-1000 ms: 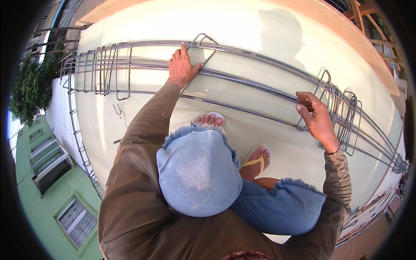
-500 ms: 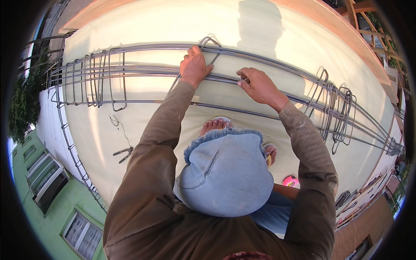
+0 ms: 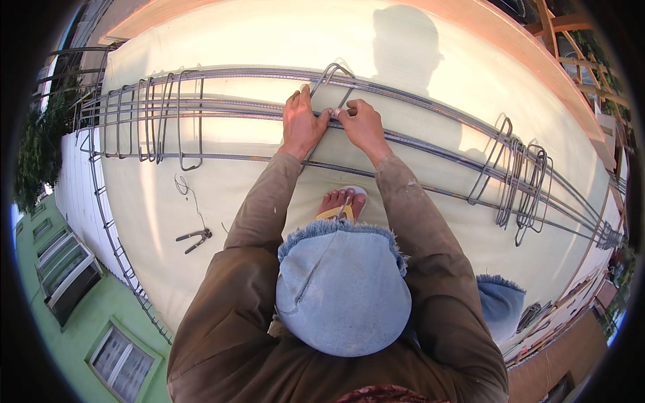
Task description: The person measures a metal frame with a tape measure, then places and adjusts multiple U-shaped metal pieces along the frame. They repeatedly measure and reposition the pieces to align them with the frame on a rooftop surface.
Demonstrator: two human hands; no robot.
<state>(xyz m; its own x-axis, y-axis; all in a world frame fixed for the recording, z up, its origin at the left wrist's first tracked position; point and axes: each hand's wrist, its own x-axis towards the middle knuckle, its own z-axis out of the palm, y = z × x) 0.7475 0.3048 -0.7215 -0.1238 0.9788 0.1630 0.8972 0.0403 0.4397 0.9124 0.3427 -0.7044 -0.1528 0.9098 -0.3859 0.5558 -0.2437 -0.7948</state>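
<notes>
A long reinforcement cage of ribbed rebars [image 3: 430,144] stretches from left to right in front of me. A bent steel stirrup [image 3: 332,69] stands slanted around the bars near the middle. My left hand [image 3: 304,126] is closed at the stirrup's left leg, its fingers reaching up over the bars and its thumb pointing right. Close beside it, my right hand [image 3: 363,127] is closed with bent fingers where the stirrup's other leg meets the middle bars. The two thumbs nearly touch. My fingers partly hide the contact with the steel.
Spaced stirrups [image 3: 151,121] hang at the cage's left end, and a bunch of stirrups [image 3: 521,178] sits at the right. Pincers [image 3: 193,239] lie on the pale surface beside a thin wire [image 3: 191,195]. A wooden board [image 3: 531,57] edges the far side.
My right hand has moved left, up against my left hand. My left hand has come slightly down from the upper bar. My right foot and the pink object have gone from view.
</notes>
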